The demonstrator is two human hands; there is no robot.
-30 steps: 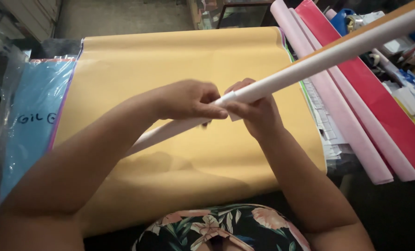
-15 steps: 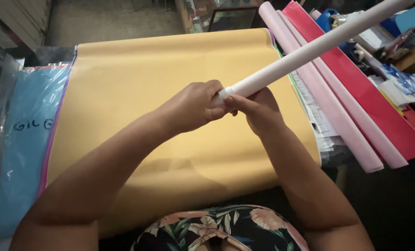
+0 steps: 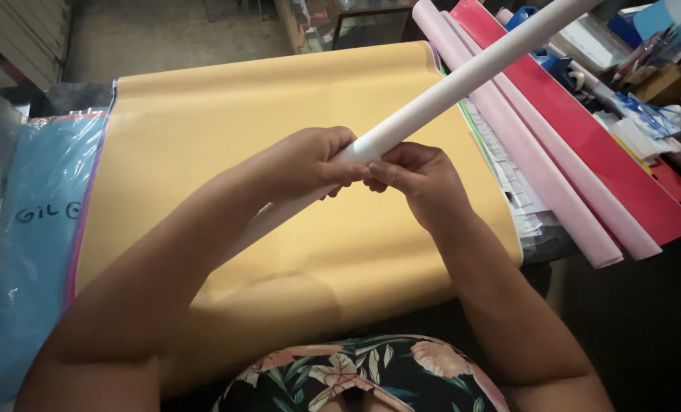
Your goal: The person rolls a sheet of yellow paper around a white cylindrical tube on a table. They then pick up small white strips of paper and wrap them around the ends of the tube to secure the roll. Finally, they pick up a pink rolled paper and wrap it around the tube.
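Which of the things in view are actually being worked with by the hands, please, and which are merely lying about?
In hand:
- white paper roll, gripped by left hand and right hand
- yellow sheet spread beneath the hands

Lying about:
- pink rolls and red sheet at the right
- blue bagged sheets at the left
- desk clutter, far right

Bare forearms, black floral-print garment [image 3: 355, 378] at lap

Single view only — worn on the head, looking steeply down and slightly forward over the table [image 3: 462, 252]. Close in: forearms filling the lower frame, left hand [image 3: 310, 164] and right hand [image 3: 420, 183] near centre. Floor visible beyond the far edge, cluttered shelf to the right — no second view to overlap.
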